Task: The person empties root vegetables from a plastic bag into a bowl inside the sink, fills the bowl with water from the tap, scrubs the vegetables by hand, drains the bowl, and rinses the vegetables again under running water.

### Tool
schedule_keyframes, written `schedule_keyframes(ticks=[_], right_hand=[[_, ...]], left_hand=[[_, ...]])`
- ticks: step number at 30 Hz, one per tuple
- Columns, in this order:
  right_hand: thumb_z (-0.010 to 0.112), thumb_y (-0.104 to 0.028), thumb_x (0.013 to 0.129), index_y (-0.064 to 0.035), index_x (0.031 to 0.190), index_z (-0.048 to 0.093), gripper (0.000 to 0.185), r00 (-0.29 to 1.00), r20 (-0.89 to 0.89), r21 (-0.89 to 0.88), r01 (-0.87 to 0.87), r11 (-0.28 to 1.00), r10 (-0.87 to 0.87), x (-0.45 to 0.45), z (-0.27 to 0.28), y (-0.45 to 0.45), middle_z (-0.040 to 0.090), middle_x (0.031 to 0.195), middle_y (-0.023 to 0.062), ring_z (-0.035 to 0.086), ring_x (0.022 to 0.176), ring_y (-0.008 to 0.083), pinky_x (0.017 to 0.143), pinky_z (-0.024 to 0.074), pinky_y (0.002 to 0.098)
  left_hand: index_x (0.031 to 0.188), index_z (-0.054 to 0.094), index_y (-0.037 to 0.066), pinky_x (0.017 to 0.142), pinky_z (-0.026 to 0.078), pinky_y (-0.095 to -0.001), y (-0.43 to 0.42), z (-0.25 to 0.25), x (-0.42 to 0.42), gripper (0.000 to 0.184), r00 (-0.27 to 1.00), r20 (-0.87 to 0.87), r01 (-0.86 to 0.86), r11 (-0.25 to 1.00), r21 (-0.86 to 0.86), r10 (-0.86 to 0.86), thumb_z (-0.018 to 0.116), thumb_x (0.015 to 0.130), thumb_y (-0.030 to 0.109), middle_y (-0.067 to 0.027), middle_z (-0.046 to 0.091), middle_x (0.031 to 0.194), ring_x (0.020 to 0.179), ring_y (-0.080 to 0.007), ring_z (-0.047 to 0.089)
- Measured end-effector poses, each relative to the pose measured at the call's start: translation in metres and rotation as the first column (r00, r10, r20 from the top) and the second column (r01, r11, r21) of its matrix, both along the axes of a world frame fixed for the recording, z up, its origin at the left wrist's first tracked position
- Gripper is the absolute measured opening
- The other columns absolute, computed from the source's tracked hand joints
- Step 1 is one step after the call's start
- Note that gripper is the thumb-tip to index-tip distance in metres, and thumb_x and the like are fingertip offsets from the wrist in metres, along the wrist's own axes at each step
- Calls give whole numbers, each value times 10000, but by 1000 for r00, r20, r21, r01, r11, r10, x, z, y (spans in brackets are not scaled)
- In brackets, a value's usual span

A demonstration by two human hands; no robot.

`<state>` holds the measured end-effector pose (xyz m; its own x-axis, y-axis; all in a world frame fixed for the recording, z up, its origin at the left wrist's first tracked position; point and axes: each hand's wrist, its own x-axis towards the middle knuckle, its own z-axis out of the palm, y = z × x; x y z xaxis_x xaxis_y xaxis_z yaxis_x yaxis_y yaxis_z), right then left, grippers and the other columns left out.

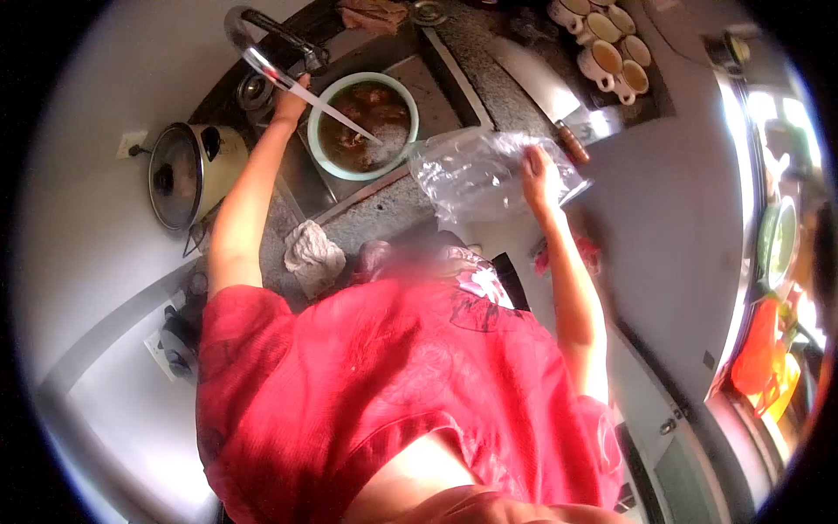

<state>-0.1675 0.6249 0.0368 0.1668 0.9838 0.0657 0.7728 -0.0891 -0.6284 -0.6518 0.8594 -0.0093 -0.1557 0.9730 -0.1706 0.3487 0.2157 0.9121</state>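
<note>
Water runs from the curved faucet (262,63) into a pale green basin (317,144) standing in the sink (436,92). Brownish water and dark reddish-brown pieces fill the basin, with foam where the stream lands. My left hand (291,103) is between the basin's left side and the faucet base; its fingers are too small and partly hidden to show whether they grip anything. To the right of the basin, my right hand (541,182) is closed on a clear plastic bag (471,170), which spreads leftward toward the basin's rim.
A cleaver (546,92) with a wooden handle lies on the counter at right, below several white cups (602,61). At left stands a cream slow cooker (223,162) with a glass lid. A crumpled cloth (312,253) rests on the front counter edge (371,214).
</note>
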Motion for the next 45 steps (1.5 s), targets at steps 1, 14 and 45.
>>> schedule_keyframes(ticks=[1, 14, 45], right_hand=[[562, -126, 832, -22, 965, 601, 173, 998, -54, -51, 39, 998, -41, 13, -7, -27, 608, 944, 185, 589, 903, 363, 802, 470, 422], [588, -223, 867, 21, 977, 650, 274, 233, -138, -462, 845, 270, -963, 47, -138, -448, 668, 866, 123, 598, 809, 183, 744, 465, 329], [541, -186, 784, -57, 884, 635, 189, -377, 29, -543, 772, -331, -926, -128, -195, -602, 657, 828, 171, 629, 810, 342, 725, 476, 434]], left_hand=[[799, 604, 41, 485, 382, -316, -7, 25, 7, 329, 992, 125, 22, 978, -206, 4, 629, 895, 354, -33, 556, 653, 543, -123, 479], [1322, 481, 100, 428, 305, -236, 11, -29, -45, 491, 995, 12, 95, 963, -250, -95, 500, 955, 425, 0, 556, 776, 505, -93, 396], [1015, 603, 17, 824, 443, -338, -245, 0, 478, 361, 196, -244, 971, 222, -87, -950, 432, 972, 331, -133, 636, 944, 919, -239, 603]])
